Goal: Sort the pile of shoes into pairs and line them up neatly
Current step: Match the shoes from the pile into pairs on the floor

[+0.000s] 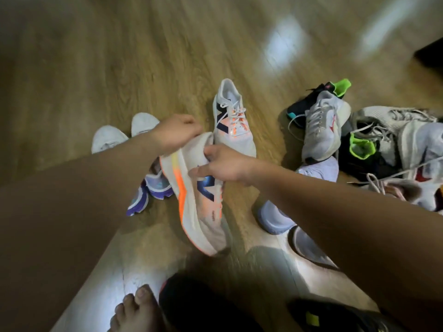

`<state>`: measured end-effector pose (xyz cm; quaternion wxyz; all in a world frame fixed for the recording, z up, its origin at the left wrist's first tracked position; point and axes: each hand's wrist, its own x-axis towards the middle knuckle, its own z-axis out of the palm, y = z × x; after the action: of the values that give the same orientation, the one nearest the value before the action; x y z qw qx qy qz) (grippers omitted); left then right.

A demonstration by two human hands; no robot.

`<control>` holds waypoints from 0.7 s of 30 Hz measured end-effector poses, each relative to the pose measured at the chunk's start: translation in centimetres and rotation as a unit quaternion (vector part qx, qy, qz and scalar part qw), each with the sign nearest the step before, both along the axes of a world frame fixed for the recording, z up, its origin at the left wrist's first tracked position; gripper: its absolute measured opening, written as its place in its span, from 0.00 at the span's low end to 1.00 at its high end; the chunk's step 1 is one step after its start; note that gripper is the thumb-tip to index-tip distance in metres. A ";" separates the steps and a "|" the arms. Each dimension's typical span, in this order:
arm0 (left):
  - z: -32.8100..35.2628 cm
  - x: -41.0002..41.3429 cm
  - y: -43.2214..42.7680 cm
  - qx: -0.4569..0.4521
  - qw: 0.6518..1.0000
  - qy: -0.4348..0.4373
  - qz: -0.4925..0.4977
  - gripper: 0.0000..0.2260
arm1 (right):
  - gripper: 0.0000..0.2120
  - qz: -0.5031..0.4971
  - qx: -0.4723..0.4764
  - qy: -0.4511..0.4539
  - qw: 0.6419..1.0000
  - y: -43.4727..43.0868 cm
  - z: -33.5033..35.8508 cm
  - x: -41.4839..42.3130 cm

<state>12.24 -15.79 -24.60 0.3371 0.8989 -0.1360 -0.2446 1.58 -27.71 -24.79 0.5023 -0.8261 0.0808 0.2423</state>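
Bare floor (91,58) lies open across the far left, while the tangled shoe pile (374,149) crowds the right and a white pair (109,140) and purple pair (158,185) block the near left

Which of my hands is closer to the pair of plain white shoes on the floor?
Left. The left hand is just right of the white shoes, gripping the orange-soled shoe; the right hand grips it farther right.

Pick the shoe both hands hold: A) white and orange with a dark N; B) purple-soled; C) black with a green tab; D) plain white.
A: the left hand and the right hand both grip the white and orange shoe, its dark N showing.
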 end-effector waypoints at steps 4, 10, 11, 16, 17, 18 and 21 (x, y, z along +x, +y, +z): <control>2.2 0.2 -1.0 -0.066 0.991 0.094 -0.071 0.15 | 0.19 0.148 -0.187 -0.075 0.968 -2.0 1.1 0.1; 1.9 -0.7 -3.8 0.120 0.954 0.057 -0.269 0.32 | 0.08 0.142 -0.215 -0.111 0.960 -4.9 1.5 -0.3; 1.8 -0.6 -4.0 0.145 0.947 0.043 -0.282 0.35 | 0.06 0.121 -0.189 -0.099 0.970 -5.5 2.4 0.0; 1.9 -0.2 -2.7 0.177 0.936 0.055 -0.300 0.30 | 0.08 -0.037 -0.192 -0.048 0.980 -13.8 5.4 -0.4; 1.7 -0.2 -2.3 0.166 0.941 0.048 -0.291 0.27 | 0.09 -0.037 -0.245 -0.038 0.968 -15.7 5.3 -1.5; 2.0 -0.5 -2.1 0.157 0.946 0.047 -0.279 0.24 | 0.10 -0.026 -0.294 -0.020 0.955 -17.5 5.0 -2.7; 1.7 -0.9 -1.8 0.164 0.943 0.090 -0.274 0.24 | 0.11 -0.029 -0.330 0.040 0.943 -21.3 4.1 -7.7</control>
<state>11.35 -17.60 -22.86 0.1161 0.8437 -0.3042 -0.4268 -6.16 -49.02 -20.73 0.2046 -0.9324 0.2001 0.2207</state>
